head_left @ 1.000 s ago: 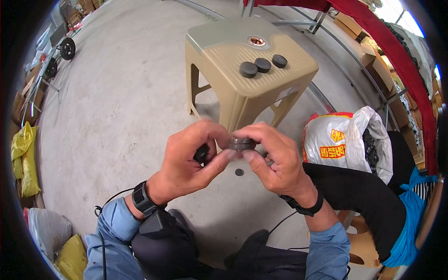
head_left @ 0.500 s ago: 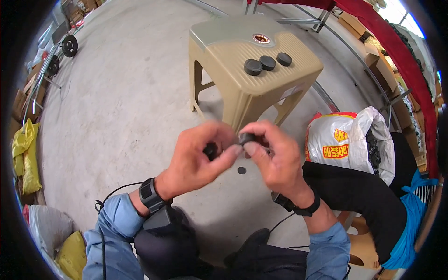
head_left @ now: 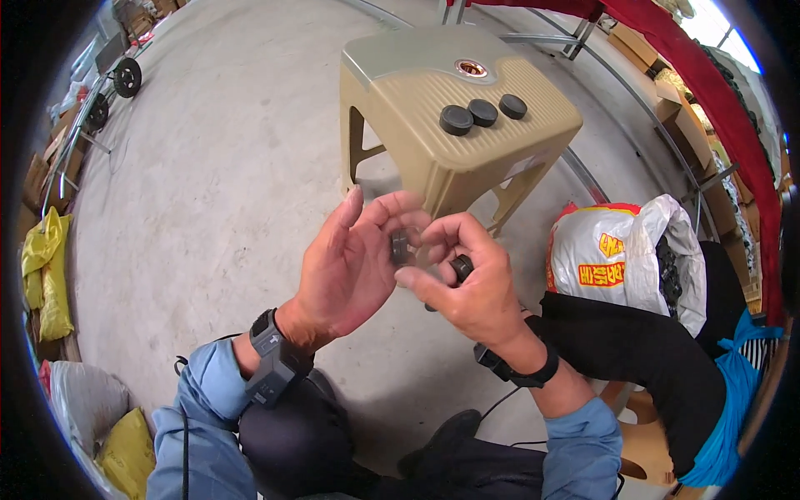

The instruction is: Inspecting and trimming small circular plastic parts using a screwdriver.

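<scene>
1. Three round black discs (head_left: pixel 482 113) lie on beige plastic stool (head_left: pixel 408 71).
2. Left hand (head_left: pixel 343 271): palm spread.
3. Right hand (head_left: pixel 479 287): fingers curled around black round piece (head_left: pixel 462 267).
4. Blurred dark disc (head_left: pixel 399 247): between hands, before stool; grip unclear.

Beige plastic stool (head_left: pixel 408 100) bearing three black discs (head_left: pixel 482 113); two bare hands raised before it.
Discs: thick, round, flat on the stool's ribbed top, two touching, the third just beside. Left hand (head_left: pixel 350 267), on the stool's near side: palm open, fingers spread, partly blurred. Right hand (head_left: pixel 479 287), also on the stool's near side: fingers curled round a small black piece (head_left: pixel 462 267). Dark round part (head_left: pixel 400 247), before the stool between both hands: blurred; which hand bears it cannot be told. White sack (head_left: pixel 629 242), red and yellow print, dark contents: near side, right of the stool. Yellow bag (head_left: pixel 52 279): well left of the stool.
</scene>
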### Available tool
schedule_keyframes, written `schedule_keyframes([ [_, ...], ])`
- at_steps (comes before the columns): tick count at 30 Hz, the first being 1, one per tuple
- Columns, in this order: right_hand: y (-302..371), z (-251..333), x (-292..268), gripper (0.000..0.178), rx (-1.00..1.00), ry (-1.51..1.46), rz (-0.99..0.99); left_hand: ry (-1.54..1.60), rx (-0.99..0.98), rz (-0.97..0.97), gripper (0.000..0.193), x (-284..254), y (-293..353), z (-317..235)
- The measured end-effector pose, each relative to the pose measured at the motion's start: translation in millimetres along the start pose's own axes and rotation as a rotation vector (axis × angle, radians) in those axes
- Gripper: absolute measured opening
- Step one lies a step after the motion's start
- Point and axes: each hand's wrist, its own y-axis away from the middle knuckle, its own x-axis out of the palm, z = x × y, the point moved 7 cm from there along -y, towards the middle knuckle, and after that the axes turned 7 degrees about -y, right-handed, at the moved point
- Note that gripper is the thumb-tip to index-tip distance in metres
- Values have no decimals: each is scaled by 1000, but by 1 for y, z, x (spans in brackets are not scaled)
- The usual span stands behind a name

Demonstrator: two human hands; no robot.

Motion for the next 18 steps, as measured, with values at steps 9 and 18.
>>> schedule_keyframes([
  [9,0,23,-10,33,-394,288,-183,-246,161,70,56,9,1,-4],
  [18,6,33,-24,36,-526,313,-210,-453,41,-48,48,-6,6,2],
])
